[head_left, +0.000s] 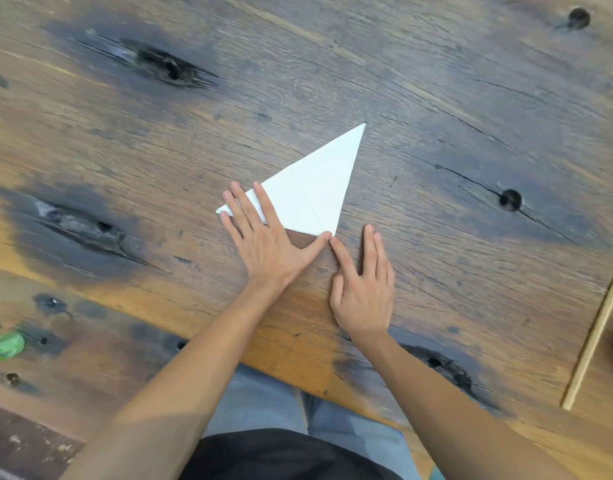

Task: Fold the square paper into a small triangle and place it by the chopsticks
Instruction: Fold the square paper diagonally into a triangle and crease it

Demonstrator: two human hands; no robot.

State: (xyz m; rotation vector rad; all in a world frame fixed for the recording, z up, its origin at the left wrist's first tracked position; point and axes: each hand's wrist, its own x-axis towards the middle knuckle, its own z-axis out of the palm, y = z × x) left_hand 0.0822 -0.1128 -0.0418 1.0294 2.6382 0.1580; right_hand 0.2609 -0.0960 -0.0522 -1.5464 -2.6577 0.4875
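Your left hand [263,237] lies flat with its fingers spread wide, palm down, pressing the near-left part of the white paper folded into a triangle [312,195]; it grips nothing, it only pins the sheet to the wood. The fingers cover the paper's left corner, and the thumb reaches out to the right until its tip sits on the paper's near corner. Your right hand [364,289] is open too, fingers loosely extended and resting on the bare table just right of that corner. Its index fingertip meets the same near corner, almost touching your left thumb; the other fingers lie on wood, off the paper.

The paper triangle lies flat near the middle of the dark, knotted wooden table [436,98], its long point aimed away from you and to the right. Faint crease lines run across its face.

The pair of pale wooden chopsticks [596,334] lies at the right edge of view, running lengthwise from near to far, well apart from the paper and from both hands. At the left edge, a green plastic object [4,346] sits partly out of view; you cannot tell what it is.
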